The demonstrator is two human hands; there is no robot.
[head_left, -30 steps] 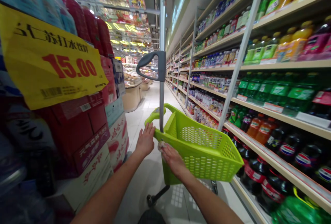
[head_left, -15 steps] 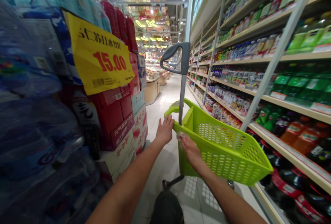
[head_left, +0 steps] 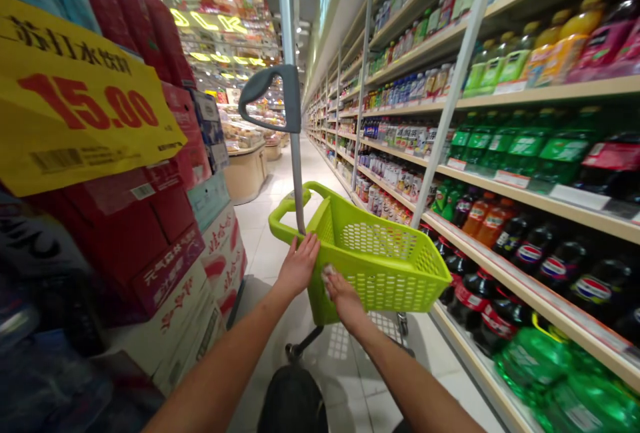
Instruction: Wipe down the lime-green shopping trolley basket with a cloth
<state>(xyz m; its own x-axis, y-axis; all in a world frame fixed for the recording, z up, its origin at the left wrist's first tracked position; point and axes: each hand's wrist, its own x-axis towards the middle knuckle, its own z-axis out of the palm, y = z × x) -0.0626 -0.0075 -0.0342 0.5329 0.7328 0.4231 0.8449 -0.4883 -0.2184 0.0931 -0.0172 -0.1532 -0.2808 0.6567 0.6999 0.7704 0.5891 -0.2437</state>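
A lime-green wheeled shopping basket stands in a supermarket aisle in front of me, with a grey pull handle raised on a pole. My left hand lies flat with fingers stretched against the basket's near rim beside the pole. My right hand is pressed to the basket's near wall, its fingers closed on a small whitish wad that I cannot make out.
Shelves of drink bottles run along the right. On the left, stacked red and white cartons carry a yellow 15.00 price sign. The tiled aisle floor leads ahead to a wooden display counter.
The view swung right then back left. Both hands stayed on the basket's near rim; the basket sits a little further left in view than before.
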